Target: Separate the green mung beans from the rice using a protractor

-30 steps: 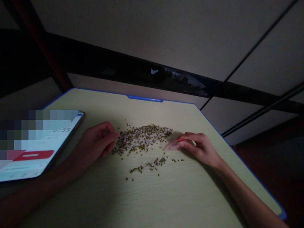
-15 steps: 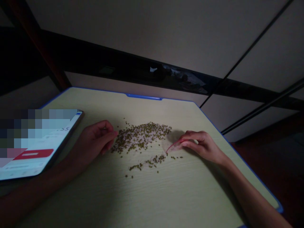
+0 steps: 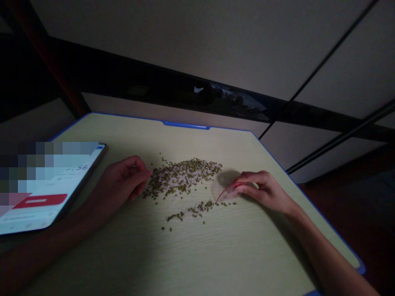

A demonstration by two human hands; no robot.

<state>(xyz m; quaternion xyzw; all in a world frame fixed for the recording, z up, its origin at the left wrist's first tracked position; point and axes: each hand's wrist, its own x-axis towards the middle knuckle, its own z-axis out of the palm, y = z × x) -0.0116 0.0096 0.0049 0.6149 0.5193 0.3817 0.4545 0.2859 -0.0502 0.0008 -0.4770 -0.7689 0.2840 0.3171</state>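
Observation:
A heap of green beans mixed with white rice grains (image 3: 184,176) lies in the middle of a pale wooden table (image 3: 200,255) with a blue rim. A smaller trail of beans (image 3: 191,211) lies just in front of it. My left hand (image 3: 123,183) rests at the heap's left edge, fingers curled with thumb and forefinger pinched. My right hand (image 3: 262,190) rests on the right, holding a thin clear disc with a red rim (image 3: 224,191) tilted on the table beside the small trail.
A lit phone (image 3: 46,189) with a red button on its screen lies at the table's left. Behind the table runs a dark rail against a pale wall. The table's right edge drops to a dark floor.
My right hand has tipped the clear disc and slid it slightly toward the small trail of beans. My left hand has barely moved. The view shifted a little.

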